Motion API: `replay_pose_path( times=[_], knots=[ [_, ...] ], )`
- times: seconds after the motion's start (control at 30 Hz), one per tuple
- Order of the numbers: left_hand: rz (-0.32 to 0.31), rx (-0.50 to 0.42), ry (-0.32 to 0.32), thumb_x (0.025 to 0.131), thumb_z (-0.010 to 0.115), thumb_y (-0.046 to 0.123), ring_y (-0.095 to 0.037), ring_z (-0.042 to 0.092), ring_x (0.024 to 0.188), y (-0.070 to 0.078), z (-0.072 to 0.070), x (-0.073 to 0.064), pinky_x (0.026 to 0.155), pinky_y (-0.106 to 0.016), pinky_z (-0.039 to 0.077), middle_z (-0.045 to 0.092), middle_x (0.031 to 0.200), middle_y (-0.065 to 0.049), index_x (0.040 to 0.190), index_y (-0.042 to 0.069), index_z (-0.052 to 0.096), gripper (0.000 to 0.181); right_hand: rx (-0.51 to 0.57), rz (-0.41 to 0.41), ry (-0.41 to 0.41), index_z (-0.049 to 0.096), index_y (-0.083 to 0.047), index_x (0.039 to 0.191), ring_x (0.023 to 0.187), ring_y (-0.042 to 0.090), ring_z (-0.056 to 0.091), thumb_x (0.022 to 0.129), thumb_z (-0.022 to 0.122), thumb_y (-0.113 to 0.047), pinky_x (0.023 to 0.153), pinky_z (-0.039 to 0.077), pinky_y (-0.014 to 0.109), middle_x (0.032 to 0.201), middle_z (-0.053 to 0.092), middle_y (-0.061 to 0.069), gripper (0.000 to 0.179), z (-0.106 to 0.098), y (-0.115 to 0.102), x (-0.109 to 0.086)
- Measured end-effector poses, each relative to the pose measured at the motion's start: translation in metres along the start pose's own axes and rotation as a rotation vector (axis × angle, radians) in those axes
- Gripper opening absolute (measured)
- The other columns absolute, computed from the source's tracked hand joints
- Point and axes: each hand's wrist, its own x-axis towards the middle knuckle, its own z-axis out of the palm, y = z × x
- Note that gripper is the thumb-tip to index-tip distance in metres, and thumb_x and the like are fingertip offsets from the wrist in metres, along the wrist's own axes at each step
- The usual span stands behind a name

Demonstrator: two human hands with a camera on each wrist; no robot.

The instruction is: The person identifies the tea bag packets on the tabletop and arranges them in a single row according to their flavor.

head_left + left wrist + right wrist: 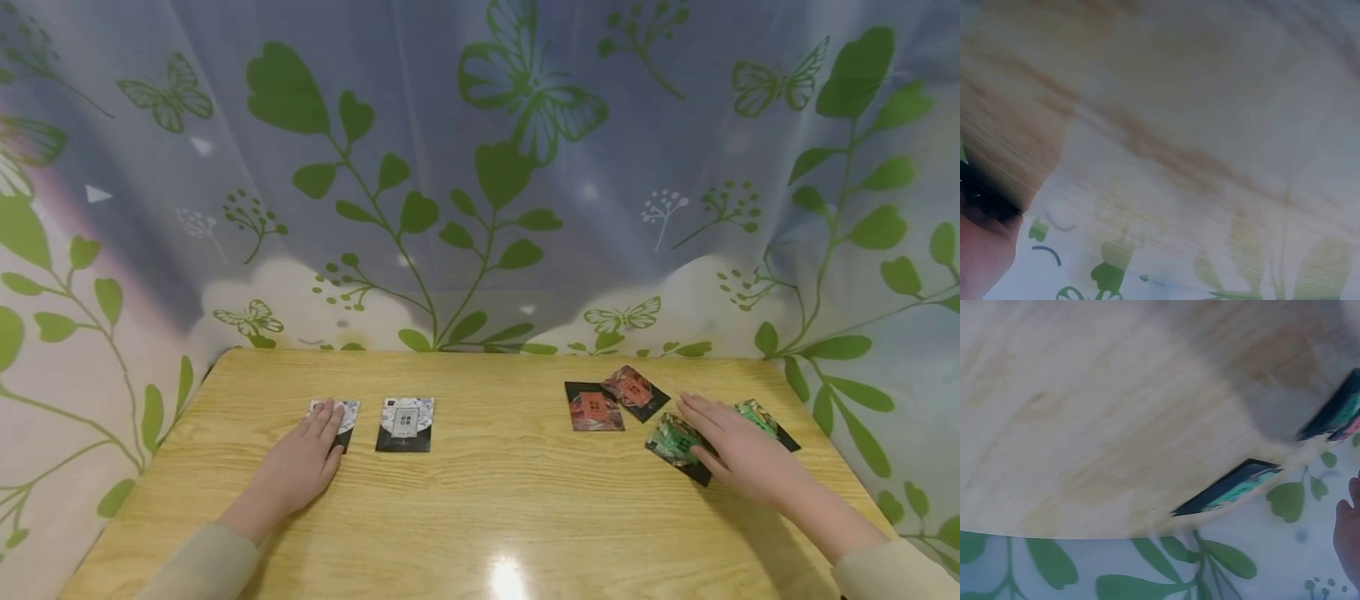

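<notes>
Flat on the left of the table lies a white-and-black packet (348,421), partly covered by the straight fingers of my left hand (300,462). A second white-and-black packet (405,425) lies just right of it. My right hand (738,450), fingers extended, reaches over the right side between two green-and-black packets, the nearer one (673,440) by its thumb and the other (761,417) partly hidden behind it. Two red-and-black packets, one (596,408) touching the tilted other (636,392), lie left of its fingertips. Part of the left hand (988,256) shows in the left wrist view.
The wooden table (480,500) ends at the back against a curtain (420,208) printed with green leaves and butterflies. The same cloth hangs along both sides. A bright light reflection sits at the table's near middle.
</notes>
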Motion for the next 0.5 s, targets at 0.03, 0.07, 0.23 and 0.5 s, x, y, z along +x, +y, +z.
replay_pose_path(
  times=[0.03, 0.07, 0.23, 0.5],
  knots=[
    [-0.001, 0.0, -0.001, 0.11, 0.053, 0.024, -0.049, 0.037, 0.155, 0.0, -0.001, 0.0, 0.128, -0.059, 0.036, 0.037, 0.166, -0.033, 0.158, -0.011, 0.04, 0.06, -0.01, -0.005, 0.01, 0.053, 0.002, 0.154, 0.141, 0.048, 0.053, 0.095, 0.08, -0.02, 0.114, 0.047, 0.064, 0.159, 0.051, 0.025, 0.069, 0.002, 0.002, -0.002],
    [0.0, 0.0, -0.002, 0.111, 0.052, 0.024, -0.049, 0.037, 0.155, 0.0, -0.001, 0.0, 0.128, -0.059, 0.036, 0.036, 0.166, -0.032, 0.158, -0.01, 0.04, 0.06, -0.014, -0.005, 0.014, 0.053, 0.002, 0.153, 0.141, 0.048, 0.053, 0.095, 0.08, -0.02, 0.119, 0.044, 0.062, 0.158, 0.051, 0.025, 0.068, 0.004, 0.004, -0.004],
    [-0.001, 0.001, -0.007, 0.111, 0.052, 0.024, -0.049, 0.037, 0.156, -0.001, 0.001, 0.001, 0.129, -0.059, 0.036, 0.036, 0.167, -0.032, 0.159, -0.01, 0.04, 0.06, -0.013, 0.009, -0.005, 0.053, 0.003, 0.153, 0.14, 0.048, 0.054, 0.096, 0.079, -0.02, 0.126, 0.039, 0.058, 0.159, 0.051, 0.026, 0.067, 0.008, 0.007, -0.011],
    [-0.004, 0.002, -0.004, 0.111, 0.053, 0.024, -0.049, 0.037, 0.155, 0.0, -0.001, -0.001, 0.129, -0.058, 0.036, 0.037, 0.166, -0.032, 0.158, -0.01, 0.04, 0.06, 0.019, 0.016, -0.102, 0.049, 0.0, 0.156, 0.144, 0.049, 0.051, 0.099, 0.076, -0.022, 0.115, 0.046, 0.067, 0.162, 0.048, 0.025, 0.067, 0.011, 0.002, -0.015]
  ],
)
